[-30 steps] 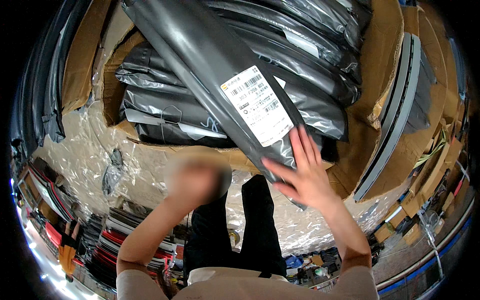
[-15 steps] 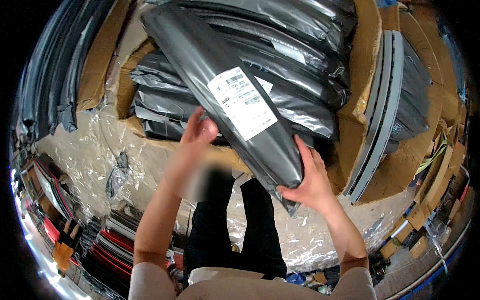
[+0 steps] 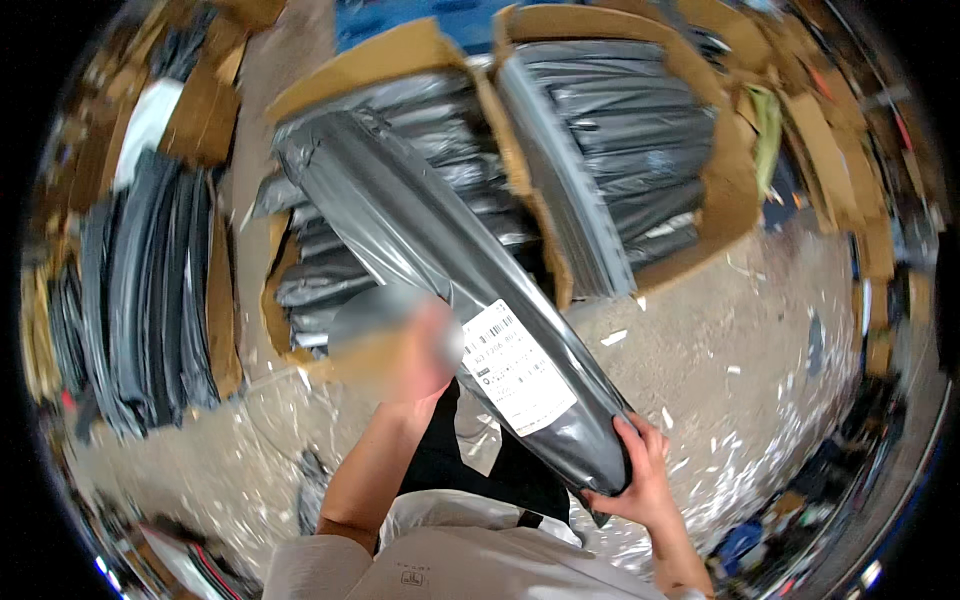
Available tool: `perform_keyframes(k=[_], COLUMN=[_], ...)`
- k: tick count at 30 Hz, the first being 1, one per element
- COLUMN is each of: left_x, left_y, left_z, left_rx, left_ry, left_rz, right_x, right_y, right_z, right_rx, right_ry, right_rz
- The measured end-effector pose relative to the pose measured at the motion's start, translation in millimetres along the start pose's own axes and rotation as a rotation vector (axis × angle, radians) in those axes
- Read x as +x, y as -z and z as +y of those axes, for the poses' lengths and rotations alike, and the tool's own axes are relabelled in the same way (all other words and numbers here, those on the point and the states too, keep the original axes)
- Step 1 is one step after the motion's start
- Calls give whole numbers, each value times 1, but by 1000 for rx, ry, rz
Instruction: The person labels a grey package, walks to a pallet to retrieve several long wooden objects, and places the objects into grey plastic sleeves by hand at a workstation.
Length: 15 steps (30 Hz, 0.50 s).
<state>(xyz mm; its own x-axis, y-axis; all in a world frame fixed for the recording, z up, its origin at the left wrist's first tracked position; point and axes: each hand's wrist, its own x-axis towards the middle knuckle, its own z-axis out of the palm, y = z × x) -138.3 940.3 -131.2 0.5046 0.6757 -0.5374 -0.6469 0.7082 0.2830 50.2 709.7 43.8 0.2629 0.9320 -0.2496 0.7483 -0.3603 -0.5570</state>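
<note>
A long package [image 3: 420, 210] in shiny black plastic, with a white printed label [image 3: 520, 370], slants from the upper left down toward my right. My right hand [image 3: 640, 470] grips its near lower end, with fingers over the outer edge and thumb by the tip. At the package's left edge, beside the label, my left hand [image 3: 430, 350] holds the side; a blurred patch and the package hide most of its fingers. Behind the package's far end, an open cardboard box [image 3: 350, 65] contains several similar black packages [image 3: 460, 130].
To the right stands another open box [image 3: 735, 180] with black packages [image 3: 630, 120] and grey panels [image 3: 570, 180] on edge. More dark wrapped packages [image 3: 150, 290] stand at the left. Plastic scraps litter the concrete floor [image 3: 690, 340]; flattened cardboard [image 3: 835, 160] lies far right.
The view has shifted, so the boxes appear farther off and more to the left. Both hands still hold the package, which now sits lower in the view, closer to my body.
</note>
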Motion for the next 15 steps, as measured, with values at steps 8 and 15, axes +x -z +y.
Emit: perform_keyframes(k=[8, 15], left_x=[-105, -207], left_y=[-212, -326], left_z=[-157, -351], left_rx=[456, 717], left_ry=[210, 494], left_rz=[-376, -840], right_x=[-218, -340], right_y=[-40, -14], right_z=[60, 99], right_rx=[207, 1026], right_ry=[-530, -607], right_rz=[915, 1320])
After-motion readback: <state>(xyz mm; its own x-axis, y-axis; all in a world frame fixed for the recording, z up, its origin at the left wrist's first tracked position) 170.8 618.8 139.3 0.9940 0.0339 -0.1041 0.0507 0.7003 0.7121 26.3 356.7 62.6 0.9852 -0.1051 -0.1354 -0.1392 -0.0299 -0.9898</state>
